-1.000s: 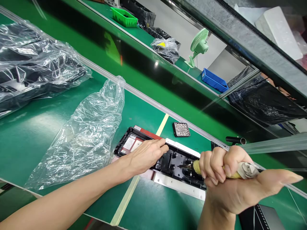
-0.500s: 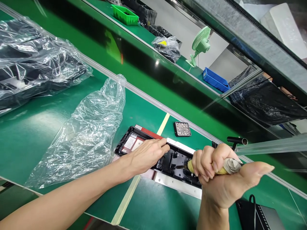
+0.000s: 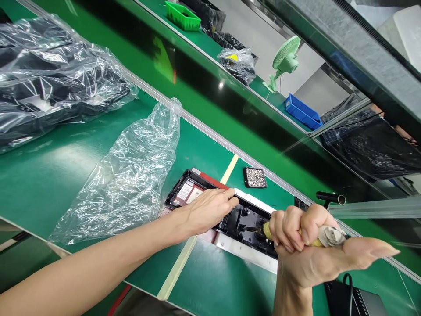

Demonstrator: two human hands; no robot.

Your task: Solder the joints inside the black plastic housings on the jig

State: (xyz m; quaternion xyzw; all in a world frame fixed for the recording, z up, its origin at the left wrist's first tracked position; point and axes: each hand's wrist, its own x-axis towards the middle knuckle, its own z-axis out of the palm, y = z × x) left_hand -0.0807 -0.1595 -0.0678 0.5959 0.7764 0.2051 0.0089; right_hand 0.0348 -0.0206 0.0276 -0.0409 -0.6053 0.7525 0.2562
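A long black plastic housing lies across the middle of the bench, a white label showing at its left end. Over its far edge, the fingers of my left hand are bent and grip the housing. My right hand is wrapped around the yellow handle of a screwdriver, whose top end is bound in pale wrapping. Its dark shaft points left, down into the housing; exactly where the tip touches cannot be made out. My right thumb sticks out to the right. Silvery metal strips run along the housing.
Behind the housing stands a small black tray of tiny metal parts. Clear plastic film and a bagged stack of black parts lie left. A dark metal tube and a black device are at the right.
The view has shifted slightly, so most things appear a little farther right. Both hands keep their grips, and the screwdriver stays over the same part of the housing.
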